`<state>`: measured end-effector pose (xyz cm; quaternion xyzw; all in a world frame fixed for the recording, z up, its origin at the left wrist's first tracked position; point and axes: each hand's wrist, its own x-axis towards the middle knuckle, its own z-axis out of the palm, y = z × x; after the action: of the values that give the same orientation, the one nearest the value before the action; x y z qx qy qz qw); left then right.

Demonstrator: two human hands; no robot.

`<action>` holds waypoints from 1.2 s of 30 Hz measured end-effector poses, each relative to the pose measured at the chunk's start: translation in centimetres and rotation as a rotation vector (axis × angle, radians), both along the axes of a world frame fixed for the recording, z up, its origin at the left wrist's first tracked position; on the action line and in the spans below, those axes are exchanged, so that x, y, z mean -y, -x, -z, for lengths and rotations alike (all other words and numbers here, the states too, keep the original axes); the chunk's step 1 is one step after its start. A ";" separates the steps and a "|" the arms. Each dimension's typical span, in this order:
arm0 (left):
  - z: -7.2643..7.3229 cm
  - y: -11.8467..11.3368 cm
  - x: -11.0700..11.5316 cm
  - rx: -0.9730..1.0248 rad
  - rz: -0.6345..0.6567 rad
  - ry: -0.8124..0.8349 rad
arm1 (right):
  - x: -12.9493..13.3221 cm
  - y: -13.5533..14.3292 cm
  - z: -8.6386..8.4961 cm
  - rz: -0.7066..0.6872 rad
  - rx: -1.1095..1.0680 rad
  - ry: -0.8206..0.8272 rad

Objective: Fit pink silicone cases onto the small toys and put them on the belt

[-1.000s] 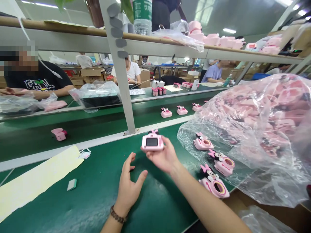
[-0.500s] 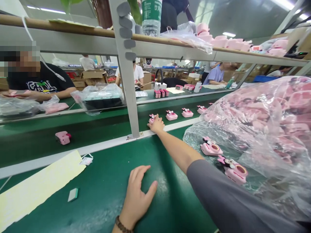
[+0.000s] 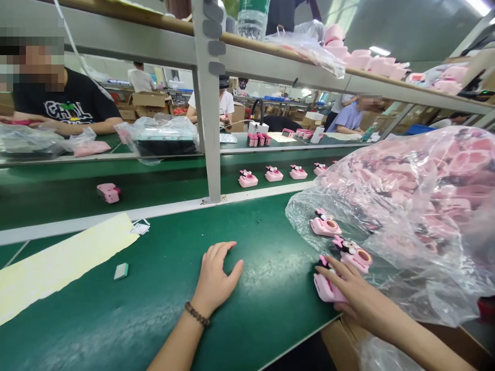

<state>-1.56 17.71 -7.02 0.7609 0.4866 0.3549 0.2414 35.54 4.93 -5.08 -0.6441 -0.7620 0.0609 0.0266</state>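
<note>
My right hand [image 3: 350,288] is closed over a pink toy camera case [image 3: 328,288] near the front edge of the green bench [image 3: 255,288]; the palm and fingers cover part of it. Just behind lies a second pink case [image 3: 359,257] with a mouse figure and a gold ring. Beyond that sits another pink case [image 3: 325,225], on the clear plastic. My left hand [image 3: 216,278] rests at the middle of the bench, fingers curved and apart, holding nothing. It wears a beaded bracelet [image 3: 196,314].
A big clear bag [image 3: 433,206] of pink cases fills the right. Several pink cases [image 3: 248,178] line the conveyor belt [image 3: 166,190] behind a metal post [image 3: 208,129]. A yellow paper sheet [image 3: 73,263] and a small green-white block [image 3: 121,271] lie left. People sit across the belt.
My right hand has drawn back from the belt to the near right and closed on a pink case. The belt case it was touching now stands uncovered. My left hand stays open.
</note>
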 end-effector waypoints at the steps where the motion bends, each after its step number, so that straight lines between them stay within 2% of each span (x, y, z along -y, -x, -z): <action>1: -0.2 0.1 0.1 0.016 0.009 0.006 | -0.4 0.7 0.0 -0.001 -0.043 -0.019; 3: -0.6 0.3 0.6 0.056 0.059 0.024 | -2.3 3.2 -1.1 -0.040 -0.155 -0.036; 7: -1.5 0.7 1.3 0.065 0.212 0.026 | -7.2 10.8 -4.2 -0.185 -0.411 -0.068; 9: -1.6 0.9 1.4 0.034 0.238 -0.001 | -9.0 14.2 -4.4 -0.275 -0.550 -0.059; 12: -1.3 1.2 1.0 -0.003 0.214 -0.018 | -10.4 17.0 -3.1 -0.346 -0.683 -0.024; 17: -0.6 1.3 0.5 -0.030 0.112 0.040 | -10.3 16.6 0.7 -0.225 -0.711 -0.056; 20: -1.1 1.3 0.7 -0.021 0.072 0.047 | -9.8 16.2 2.1 -0.206 -0.722 -0.038; 22: -1.8 1.5 0.8 0.077 0.025 -0.041 | -9.6 16.4 2.4 -0.133 -0.761 -0.025; 25: -2.6 2.3 0.7 0.191 -0.060 -0.203 | -9.3 16.8 2.5 -0.050 -0.775 0.006; 31: -1.9 3.4 -0.2 0.030 0.041 -0.236 | -10.3 17.2 2.0 -0.165 -0.687 0.014; 34: -2.0 3.6 0.1 -0.031 0.000 -0.274 | -12.7 18.2 0.3 -0.237 -0.752 0.055; 36: -2.4 3.8 0.3 -0.108 -0.103 -0.201 | -15.1 19.6 -1.5 -0.282 -0.811 0.023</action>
<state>-5.35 17.41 -4.61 0.7735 0.4991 0.3723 0.1186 15.96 20.02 -3.57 -0.4580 -0.7697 0.3205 0.3084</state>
